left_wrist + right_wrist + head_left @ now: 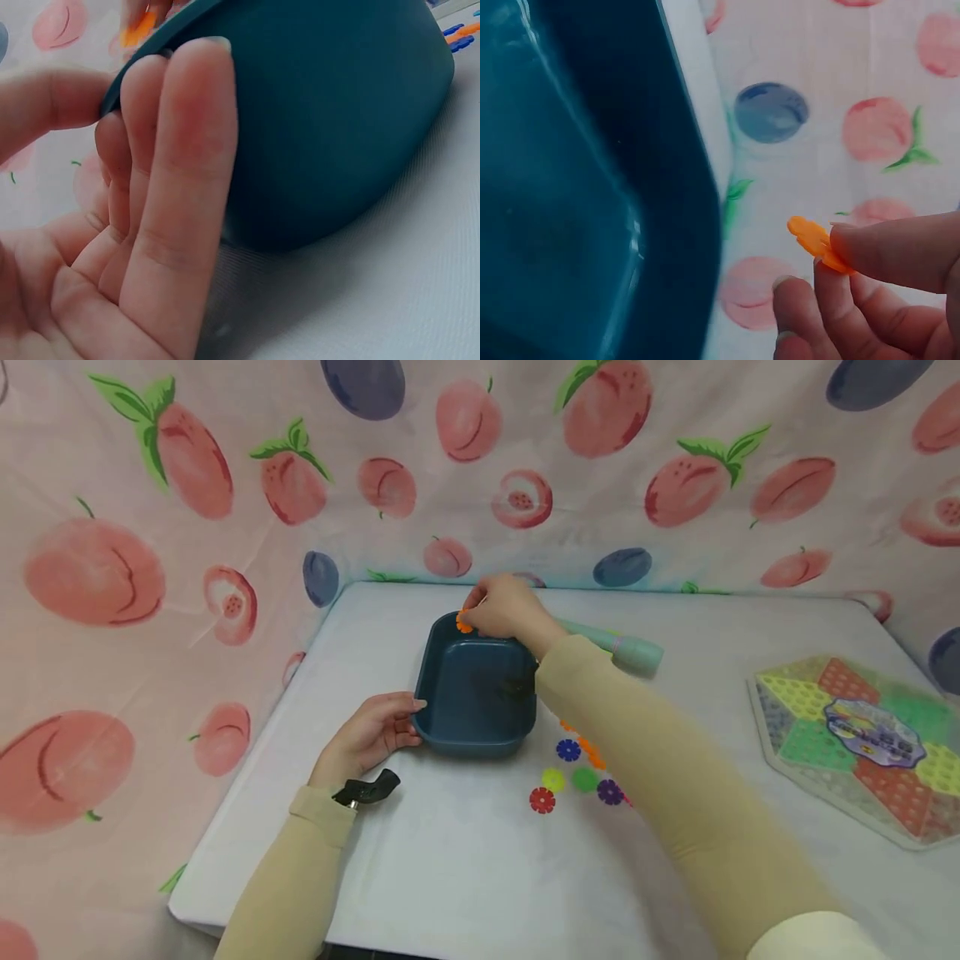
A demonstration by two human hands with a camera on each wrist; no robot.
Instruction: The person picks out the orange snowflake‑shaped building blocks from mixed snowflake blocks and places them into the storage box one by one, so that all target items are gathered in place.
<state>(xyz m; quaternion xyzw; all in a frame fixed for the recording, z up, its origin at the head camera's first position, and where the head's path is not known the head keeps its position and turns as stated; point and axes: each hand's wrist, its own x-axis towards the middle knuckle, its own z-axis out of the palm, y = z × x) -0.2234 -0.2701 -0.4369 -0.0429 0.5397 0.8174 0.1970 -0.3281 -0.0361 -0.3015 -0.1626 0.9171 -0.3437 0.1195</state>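
A deep blue plastic tray (480,693) sits on the white table. My left hand (377,731) grips its near-left corner, the thumb over the rim and the fingers against the outer wall; in the left wrist view those fingers (187,150) press the wall. Over the tray's far end is my right hand (507,608), pinching an orange notched plastic disc (819,241) between thumb and fingertips. Loose notched discs lie right of the tray, among them a red disc (542,800), a blue disc (568,750) and a green disc (585,779), partly covered by the right forearm.
Behind the right forearm lies a pale green tube-shaped object (633,653). A clear hexagonal game board (862,743) with coloured sections rests on the table's right side. A fruit-print cloth (450,485) hangs behind and to the left of the table.
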